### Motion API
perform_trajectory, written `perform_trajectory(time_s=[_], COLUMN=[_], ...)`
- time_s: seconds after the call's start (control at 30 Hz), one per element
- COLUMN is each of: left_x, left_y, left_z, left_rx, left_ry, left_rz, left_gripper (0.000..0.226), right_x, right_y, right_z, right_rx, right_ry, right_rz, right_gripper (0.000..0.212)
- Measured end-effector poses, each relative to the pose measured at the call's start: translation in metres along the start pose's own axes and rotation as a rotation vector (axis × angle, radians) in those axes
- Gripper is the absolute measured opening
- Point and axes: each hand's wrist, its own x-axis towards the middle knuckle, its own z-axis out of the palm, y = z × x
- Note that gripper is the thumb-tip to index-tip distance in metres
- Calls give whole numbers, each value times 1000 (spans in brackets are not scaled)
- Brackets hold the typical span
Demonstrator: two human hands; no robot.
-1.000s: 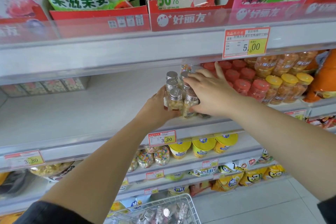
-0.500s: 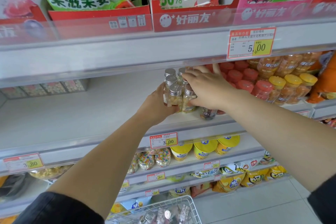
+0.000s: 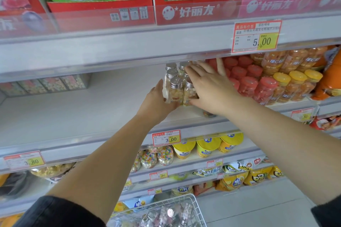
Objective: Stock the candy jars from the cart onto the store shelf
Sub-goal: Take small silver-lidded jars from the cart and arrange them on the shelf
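A cluster of small clear candy jars [image 3: 175, 86] with silver screw caps and yellow-white candy stands on the white middle shelf [image 3: 73, 114], just left of the red-capped jars [image 3: 247, 81]. My left hand [image 3: 156, 101] presses against the cluster's left and front side, its fingers hidden behind the jars. My right hand [image 3: 208, 88] lies over the cluster's right side with straight, spread fingers reaching toward the back. The wire cart [image 3: 166, 212] at the bottom holds several more silver-capped jars.
Yellow-capped jars [image 3: 297, 83] of orange candy stand right of the red ones. The shelf above [image 3: 129, 46] hangs low over the jar caps, with a 5.00 price tag [image 3: 256, 37]. Flat candy boxes [image 3: 46, 84] sit at the back left. Lower shelves hold tubs and bags.
My right hand's fingers have straightened and spread over the jars, where before they curled round them. The cluster sits slightly further back on the shelf. My left hand stays against it.
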Motion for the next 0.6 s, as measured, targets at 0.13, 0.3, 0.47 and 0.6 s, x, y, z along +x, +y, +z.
perform_trajectory(time_s=[0.13, 0.3, 0.47, 0.6], left_x=[-35, -53, -40, -33], left_y=[-8, -16, -12, -11], left_z=[0, 10, 8, 7], left_rx=[38, 396, 484, 507], left_ry=[134, 46, -52, -94], left_rz=[91, 306, 234, 171], left_gripper=[59, 30, 43, 42], right_x=[-52, -80, -56, -42], right_y=[-14, -48, -59, -64], right_z=[0, 12, 22, 23], right_rx=[155, 400, 440, 436], right_ry=[242, 28, -225, -337], right_rz=[-99, -93, 71, 147], right_gripper=[68, 49, 47, 59])
